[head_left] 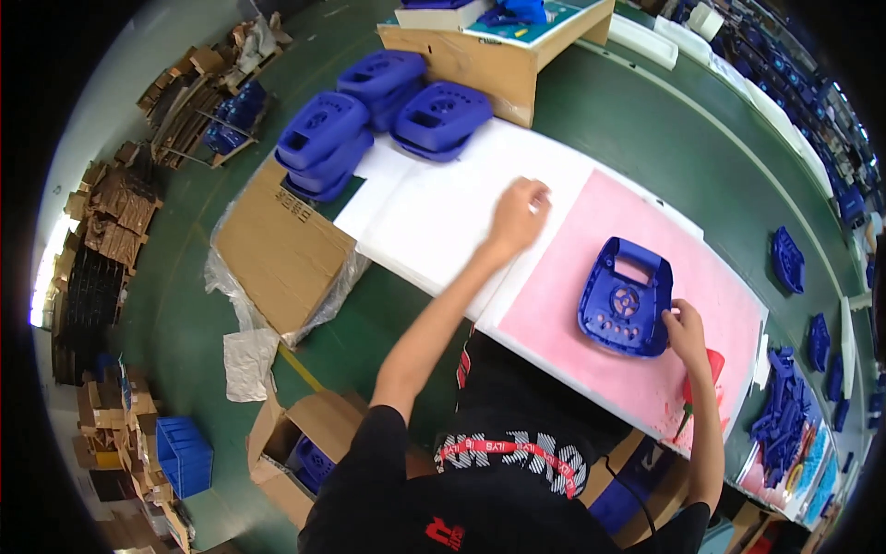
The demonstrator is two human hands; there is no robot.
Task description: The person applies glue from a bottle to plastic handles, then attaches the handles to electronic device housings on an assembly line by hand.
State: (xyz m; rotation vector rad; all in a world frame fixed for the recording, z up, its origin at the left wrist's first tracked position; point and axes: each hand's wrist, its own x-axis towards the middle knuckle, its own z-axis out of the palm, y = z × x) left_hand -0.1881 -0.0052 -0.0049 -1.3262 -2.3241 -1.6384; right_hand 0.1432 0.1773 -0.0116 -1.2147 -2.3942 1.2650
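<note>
A blue plastic housing (625, 300) lies on the pink mat (554, 295), its hollow ribbed inside facing up. It has a rectangular opening, a round grille and a row of small holes. My right hand (686, 334) grips its right edge between thumb and fingers. Over the white table area, left of the mat, my left hand (521, 217) is raised with its fingers curled together. Whatever is in them, if anything, is too small and blurred to name. Partly behind my right forearm lies a red object (713, 365) with a dark pointed tip.
Stacked blue housings (323, 138) stand at the table's far left, beside a wooden stand (461, 60). A cardboard sheet (281, 249) adjoins the table's left end. An open carton (309, 452) sits below left. Several small blue parts (780, 406) are heaped at the right.
</note>
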